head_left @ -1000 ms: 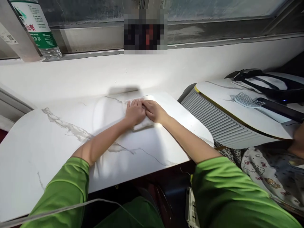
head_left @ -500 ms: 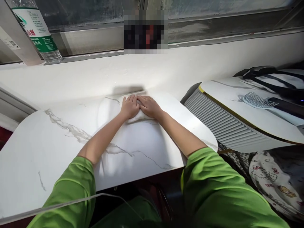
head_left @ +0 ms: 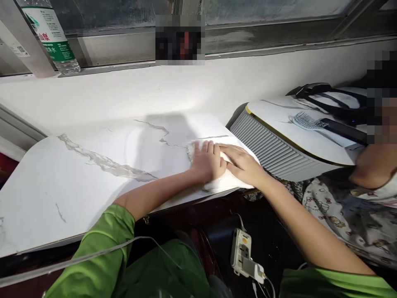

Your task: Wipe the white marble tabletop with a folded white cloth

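Note:
A white cloth lies on the white marble-patterned tabletop, close to its right front corner. My left hand lies flat on the cloth's left part, fingers stretched forward. My right hand presses flat on the cloth beside it, fingers pointing left and touching the left hand. Most of the cloth is hidden under both palms. Both sleeves are green.
A water bottle stands on the window sill at the far left. To the right is a second table with a ribbed side, carrying a comb and a black strap. Another person sits at the right edge. A power strip lies below.
Both hands have slid the cloth from the table's far middle toward the right front corner. The view has shifted, and the other person's arm shows more at the right.

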The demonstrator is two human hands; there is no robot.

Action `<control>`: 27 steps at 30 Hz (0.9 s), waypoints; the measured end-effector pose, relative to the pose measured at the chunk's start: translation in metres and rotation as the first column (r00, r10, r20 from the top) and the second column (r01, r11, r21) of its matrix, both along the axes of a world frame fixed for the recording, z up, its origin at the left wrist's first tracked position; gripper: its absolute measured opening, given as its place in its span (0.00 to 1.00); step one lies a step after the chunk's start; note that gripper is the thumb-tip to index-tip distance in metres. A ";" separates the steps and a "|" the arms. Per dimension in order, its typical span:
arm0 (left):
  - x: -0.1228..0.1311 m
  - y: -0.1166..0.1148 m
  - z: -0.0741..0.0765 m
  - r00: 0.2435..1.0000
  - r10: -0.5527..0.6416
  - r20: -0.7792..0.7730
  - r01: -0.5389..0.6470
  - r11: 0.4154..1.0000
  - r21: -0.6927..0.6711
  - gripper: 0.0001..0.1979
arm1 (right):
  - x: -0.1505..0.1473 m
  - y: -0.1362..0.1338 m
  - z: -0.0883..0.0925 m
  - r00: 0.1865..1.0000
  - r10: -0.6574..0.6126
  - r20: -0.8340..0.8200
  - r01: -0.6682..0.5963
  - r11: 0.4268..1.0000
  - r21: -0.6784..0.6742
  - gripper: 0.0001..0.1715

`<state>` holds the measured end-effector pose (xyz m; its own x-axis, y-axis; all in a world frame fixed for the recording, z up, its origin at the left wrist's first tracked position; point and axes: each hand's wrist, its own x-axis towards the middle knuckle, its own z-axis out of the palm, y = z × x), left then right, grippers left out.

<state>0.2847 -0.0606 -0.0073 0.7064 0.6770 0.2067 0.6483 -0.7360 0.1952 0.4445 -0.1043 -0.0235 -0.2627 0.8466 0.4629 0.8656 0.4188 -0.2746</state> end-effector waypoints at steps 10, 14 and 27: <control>0.018 0.047 -0.003 0.998 0.046 0.032 -0.045 0.998 -0.038 0.25 | 0.013 0.057 0.003 1.000 0.008 -0.030 -0.009 0.999 -0.035 0.22; 0.021 0.091 0.002 0.999 0.050 -0.010 -0.051 0.992 -0.112 0.27 | 0.012 0.101 0.004 0.999 -0.031 -0.018 0.030 0.998 -0.058 0.23; 0.022 0.206 0.002 0.988 0.143 -0.049 -0.149 0.978 -0.147 0.29 | 0.011 0.228 -0.005 0.997 -0.054 0.058 0.057 0.997 -0.048 0.26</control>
